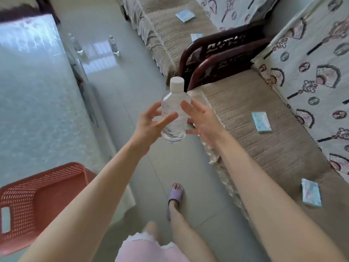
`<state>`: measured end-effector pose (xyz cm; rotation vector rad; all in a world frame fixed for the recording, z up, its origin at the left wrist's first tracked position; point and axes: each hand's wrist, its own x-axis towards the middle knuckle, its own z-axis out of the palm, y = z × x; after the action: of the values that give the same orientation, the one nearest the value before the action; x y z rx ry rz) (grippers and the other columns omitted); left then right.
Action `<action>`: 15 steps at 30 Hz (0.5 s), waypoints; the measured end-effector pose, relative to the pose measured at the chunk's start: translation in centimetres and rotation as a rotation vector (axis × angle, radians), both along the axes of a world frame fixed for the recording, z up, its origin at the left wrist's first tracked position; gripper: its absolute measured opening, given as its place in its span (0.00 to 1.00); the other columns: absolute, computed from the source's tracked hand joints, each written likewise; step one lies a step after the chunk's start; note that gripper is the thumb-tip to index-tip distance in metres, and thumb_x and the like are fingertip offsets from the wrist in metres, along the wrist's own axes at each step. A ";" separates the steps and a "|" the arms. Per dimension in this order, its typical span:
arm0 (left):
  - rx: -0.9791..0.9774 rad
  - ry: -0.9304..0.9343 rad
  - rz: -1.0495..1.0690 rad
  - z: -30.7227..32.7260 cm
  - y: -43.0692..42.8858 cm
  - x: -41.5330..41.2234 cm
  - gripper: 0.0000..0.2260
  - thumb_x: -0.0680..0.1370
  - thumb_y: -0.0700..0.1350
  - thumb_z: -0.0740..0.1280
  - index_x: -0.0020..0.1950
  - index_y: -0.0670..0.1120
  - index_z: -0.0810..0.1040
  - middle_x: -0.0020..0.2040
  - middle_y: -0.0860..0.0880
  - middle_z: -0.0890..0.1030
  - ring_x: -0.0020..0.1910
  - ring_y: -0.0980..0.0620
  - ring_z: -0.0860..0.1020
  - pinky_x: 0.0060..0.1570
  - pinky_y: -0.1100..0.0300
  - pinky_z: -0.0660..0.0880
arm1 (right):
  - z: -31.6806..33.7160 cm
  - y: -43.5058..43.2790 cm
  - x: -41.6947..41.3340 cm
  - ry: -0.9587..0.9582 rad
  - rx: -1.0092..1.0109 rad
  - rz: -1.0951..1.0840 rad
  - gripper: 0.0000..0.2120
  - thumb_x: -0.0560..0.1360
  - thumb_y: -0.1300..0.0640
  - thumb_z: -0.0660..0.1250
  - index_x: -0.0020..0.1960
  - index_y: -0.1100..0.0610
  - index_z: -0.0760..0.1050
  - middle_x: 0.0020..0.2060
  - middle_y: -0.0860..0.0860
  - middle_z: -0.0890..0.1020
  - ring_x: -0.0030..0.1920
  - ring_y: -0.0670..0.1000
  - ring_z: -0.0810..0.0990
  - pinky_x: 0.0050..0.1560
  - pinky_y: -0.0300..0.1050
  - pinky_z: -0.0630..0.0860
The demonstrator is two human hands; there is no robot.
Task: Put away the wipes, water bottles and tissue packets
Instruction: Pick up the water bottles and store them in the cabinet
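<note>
A clear water bottle (pixel 174 114) with a white cap stands upright in the air between my hands, above the floor. My left hand (pixel 149 122) has its thumb and fingers curled around the bottle's left side. My right hand (pixel 203 123) is spread against the right side, fingers apart. Two more bottles (pixel 114 45) (pixel 76 44) stand far off on the floor. Blue-and-white packets lie on the sofa seats: one at mid right (pixel 261 121), one near (pixel 310 192), two on the far seat (pixel 185 16) (pixel 196 36). A red perforated basket (pixel 37 188) sits at lower left.
A glass-topped table (pixel 34 103) runs along the left, with the basket on its near end. Two dark wooden sofa armrests (pixel 217 59) stand ahead on the right. A tiled floor lane runs between table and sofas; my foot in a purple slipper (pixel 174 197) stands on it.
</note>
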<state>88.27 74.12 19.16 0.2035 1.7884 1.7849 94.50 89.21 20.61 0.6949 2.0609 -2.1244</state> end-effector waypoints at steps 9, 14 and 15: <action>-0.052 0.007 0.240 -0.3 4.3 -12.9 0.18 0.73 0.47 0.73 0.61 0.58 0.76 0.53 0.49 0.81 0.42 0.60 0.83 0.43 0.57 0.82 | -0.3 5.6 -16.5 -0.006 0.010 0.251 0.17 0.73 0.39 0.67 0.62 0.40 0.76 0.55 0.43 0.84 0.56 0.47 0.82 0.53 0.57 0.80; -0.076 -0.008 0.368 -1.5 6.1 -21.8 0.21 0.73 0.47 0.73 0.65 0.53 0.75 0.52 0.49 0.81 0.47 0.55 0.82 0.44 0.55 0.81 | -1.5 7.7 -27.5 -0.018 0.007 0.390 0.24 0.72 0.39 0.68 0.66 0.43 0.74 0.58 0.44 0.83 0.60 0.49 0.81 0.59 0.63 0.77; -0.072 -0.011 0.409 -2.0 6.6 -24.6 0.21 0.73 0.47 0.73 0.65 0.53 0.75 0.53 0.48 0.81 0.48 0.53 0.82 0.45 0.53 0.81 | -1.8 8.0 -30.8 -0.027 0.009 0.424 0.24 0.71 0.39 0.68 0.66 0.42 0.74 0.58 0.45 0.82 0.60 0.50 0.80 0.59 0.64 0.76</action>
<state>63.68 80.68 17.18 -0.2178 1.9885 1.9815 63.70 97.22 18.86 0.2518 1.9857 -1.8559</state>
